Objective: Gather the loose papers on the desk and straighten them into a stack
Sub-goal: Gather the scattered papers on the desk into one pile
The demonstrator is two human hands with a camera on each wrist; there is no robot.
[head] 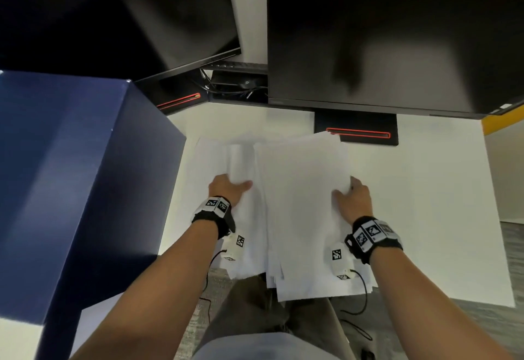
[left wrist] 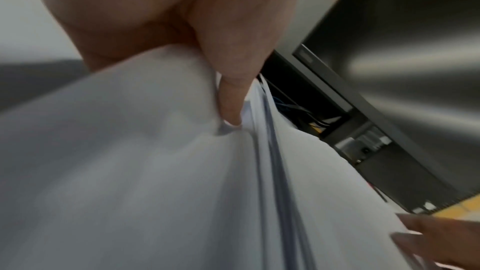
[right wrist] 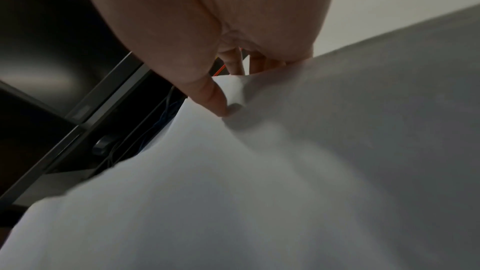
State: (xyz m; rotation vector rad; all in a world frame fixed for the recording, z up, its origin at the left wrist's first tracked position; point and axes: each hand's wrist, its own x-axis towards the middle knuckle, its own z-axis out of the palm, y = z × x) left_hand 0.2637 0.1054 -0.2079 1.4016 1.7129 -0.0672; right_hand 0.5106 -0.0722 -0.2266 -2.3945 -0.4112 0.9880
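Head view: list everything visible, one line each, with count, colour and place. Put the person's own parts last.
papers: several loose sheets, white, fanned at the desk's near middle, near ends hanging past its edge
desk: one, white, under the papers
monitors: two, black, at the back, left and right
monitor stands: two, black with a red line, below the screens
cables: several, black, between the monitors
box: one, dark blue, left
left hand: grips the papers' left part, thumb on top
right hand: pinches the papers' right edge
wrist bands: two, black with printed tags, one per wrist
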